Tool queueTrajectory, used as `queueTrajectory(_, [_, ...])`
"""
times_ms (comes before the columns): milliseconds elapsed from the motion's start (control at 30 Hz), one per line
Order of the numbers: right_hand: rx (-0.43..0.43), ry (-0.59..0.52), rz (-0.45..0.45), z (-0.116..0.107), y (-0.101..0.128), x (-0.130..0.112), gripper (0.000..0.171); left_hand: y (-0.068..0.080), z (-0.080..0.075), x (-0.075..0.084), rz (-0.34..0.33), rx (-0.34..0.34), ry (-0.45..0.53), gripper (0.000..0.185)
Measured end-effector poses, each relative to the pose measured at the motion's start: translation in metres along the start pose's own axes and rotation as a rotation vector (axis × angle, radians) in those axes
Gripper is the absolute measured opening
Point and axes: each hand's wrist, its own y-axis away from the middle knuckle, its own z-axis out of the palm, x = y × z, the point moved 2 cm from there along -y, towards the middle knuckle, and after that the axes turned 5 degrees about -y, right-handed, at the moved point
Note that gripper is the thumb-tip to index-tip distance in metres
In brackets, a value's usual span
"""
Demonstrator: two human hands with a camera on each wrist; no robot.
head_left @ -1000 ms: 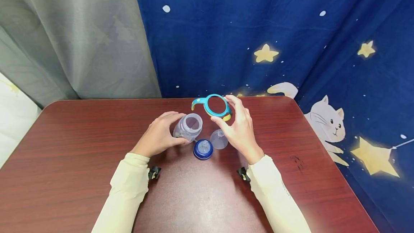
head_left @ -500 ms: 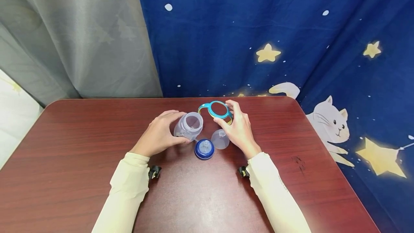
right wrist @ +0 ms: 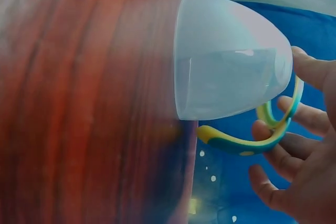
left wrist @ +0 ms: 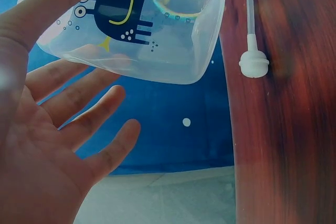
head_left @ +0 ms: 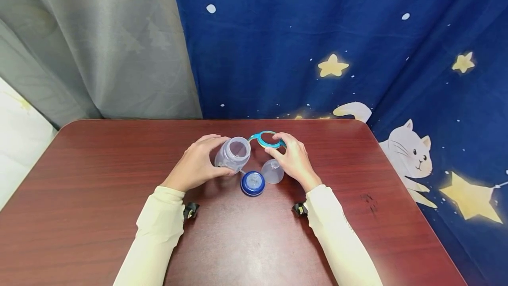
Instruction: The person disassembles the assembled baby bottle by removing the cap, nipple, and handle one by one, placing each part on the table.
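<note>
Fingers of my left hand (head_left: pixel 194 165) curl around the clear bottle (head_left: pixel 232 153), tilted above the table (head_left: pixel 99 167). Beside it lie the blue cap (head_left: pixel 252 183) and clear dome (head_left: pixel 272 171). My right hand (head_left: pixel 291 160) pinches the teal handle ring (head_left: pixel 265 139).

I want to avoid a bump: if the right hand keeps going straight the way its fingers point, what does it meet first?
Probably the clear bottle in the left hand; the right hand, holding the teal ring, points toward it.
</note>
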Motion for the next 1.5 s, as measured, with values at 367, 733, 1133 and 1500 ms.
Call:
queueTrajectory(367, [-0.120,-0.035,0.143,-0.001,-0.001,0.013,0.033,0.000,0.000,0.001,-0.015,-0.008,0.006,0.078])
queueTrajectory(733, [-0.106,-0.090,0.151,-0.002,0.000,0.016,0.043,0.000,0.002,0.001,-0.012,-0.006,0.004,0.079])
queueTrajectory(1133, [-0.132,-0.087,0.169,-0.004,0.000,0.017,0.046,0.000,0.002,0.003,-0.020,-0.013,0.004,0.079])
queueTrajectory(1500, [-0.096,-0.028,0.132,-0.006,0.003,0.007,0.050,0.002,0.000,-0.003,-0.029,0.003,0.029,0.080])
